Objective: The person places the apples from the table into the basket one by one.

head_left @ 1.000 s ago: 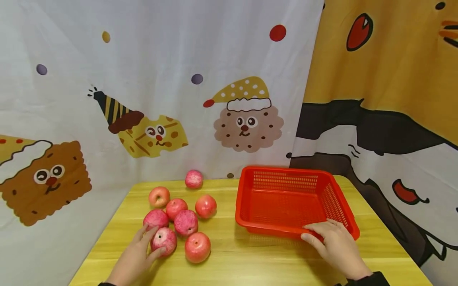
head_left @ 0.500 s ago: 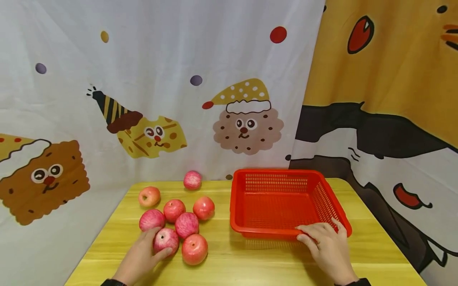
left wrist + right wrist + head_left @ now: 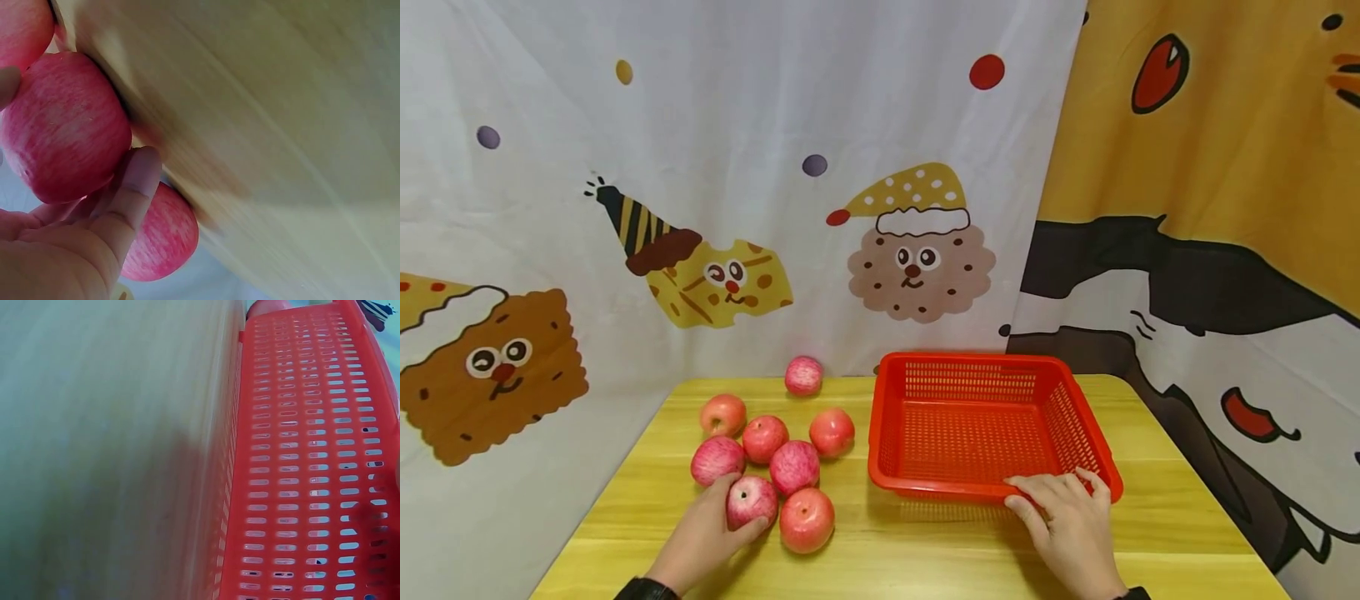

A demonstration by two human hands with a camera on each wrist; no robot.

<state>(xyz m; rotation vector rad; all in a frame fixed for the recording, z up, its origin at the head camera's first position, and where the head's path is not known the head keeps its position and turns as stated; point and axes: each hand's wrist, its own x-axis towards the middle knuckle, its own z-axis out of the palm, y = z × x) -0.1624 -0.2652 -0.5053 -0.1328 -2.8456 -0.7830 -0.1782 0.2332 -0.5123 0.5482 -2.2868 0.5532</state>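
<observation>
In the head view my left hand (image 3: 706, 527) grips a pink-red streaked apple (image 3: 752, 504), fingers on its far left side and thumb at its near right. The left wrist view shows the same apple (image 3: 69, 128) between the thumb at the left edge and the fingers (image 3: 140, 172); another apple (image 3: 165, 237) lies behind those fingers. My right hand (image 3: 1070, 529) holds the front rim of a red plastic basket (image 3: 940, 487), thumb outside and fingers over the edge. The basket holds nothing. Its slotted side wall (image 3: 300, 462) fills the right part of the right wrist view.
Several more apples lie around the gripped one, among them a red apple (image 3: 807, 521) close at its right and a streaked apple (image 3: 718, 461) behind it. One apple (image 3: 804, 376) sits at the back edge of the wooden table (image 3: 925, 558). A printed curtain (image 3: 820, 100) hangs behind.
The basket has slid left with my right hand on its rim. My left hand has closed round the near apple. The orange-red apple at the back left has shifted and tipped.
</observation>
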